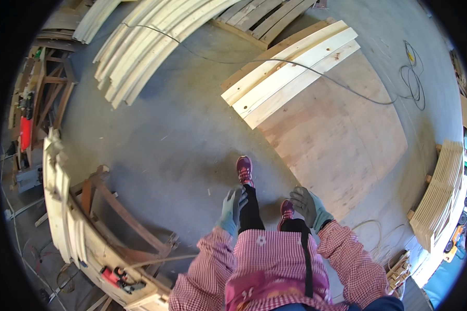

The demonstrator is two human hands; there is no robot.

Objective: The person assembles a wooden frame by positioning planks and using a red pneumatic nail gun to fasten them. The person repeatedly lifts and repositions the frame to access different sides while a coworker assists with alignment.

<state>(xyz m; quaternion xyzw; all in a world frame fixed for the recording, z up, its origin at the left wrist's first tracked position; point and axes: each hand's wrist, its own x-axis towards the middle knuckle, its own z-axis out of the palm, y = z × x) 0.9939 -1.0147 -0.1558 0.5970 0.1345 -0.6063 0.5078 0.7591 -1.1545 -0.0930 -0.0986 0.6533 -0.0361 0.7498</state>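
Plywood sheet (337, 140) flat on the grey floor (166, 140), ahead and to the right of two gloved hands.
The left hand (233, 205) hangs before the body, fingers loosely bent and holding nothing visible; how far apart they are, I cannot tell. The right hand (303, 205) is likewise relaxed, its fingers half curled around nothing, near the sheet's closest corner. Pale boards (296, 72) lie side by side across the sheet's far end, and a thin dark cable (276, 60) runs over them. Long timbers (145, 46) are stacked at upper left; a pile of thin slats (441, 192) sits at far right.
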